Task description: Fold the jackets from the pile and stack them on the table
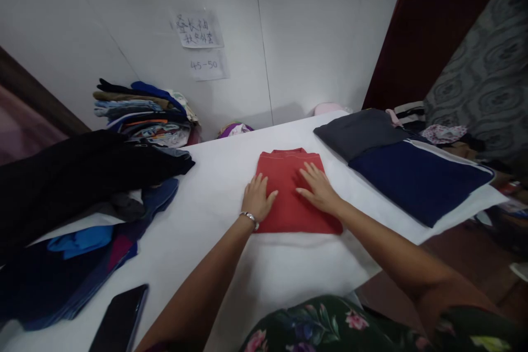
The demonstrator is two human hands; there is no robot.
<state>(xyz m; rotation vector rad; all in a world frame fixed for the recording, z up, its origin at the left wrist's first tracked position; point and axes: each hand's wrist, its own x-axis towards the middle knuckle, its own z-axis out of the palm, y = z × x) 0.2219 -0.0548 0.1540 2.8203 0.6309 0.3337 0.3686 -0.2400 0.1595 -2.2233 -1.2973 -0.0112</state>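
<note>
A red garment (289,206), folded into a neat near-rectangle, lies flat on the white table (198,209) in front of me. Its collar-like edge points away toward the wall. My left hand (258,198), with a bracelet on the wrist, rests on the garment's left side, fingers stretched out. On its upper right part lies my right hand (319,187), palm down with fingers spread. Neither hand grips anything. The underside of the garment is hidden.
Left of me is a heap of dark clothes (61,187), with a tall folded stack (144,113) behind it. A phone (119,319) lies at the near left. Folded grey trousers (363,132) and a navy garment (416,176) lie at the right. Paper notes (200,30) hang on the wall.
</note>
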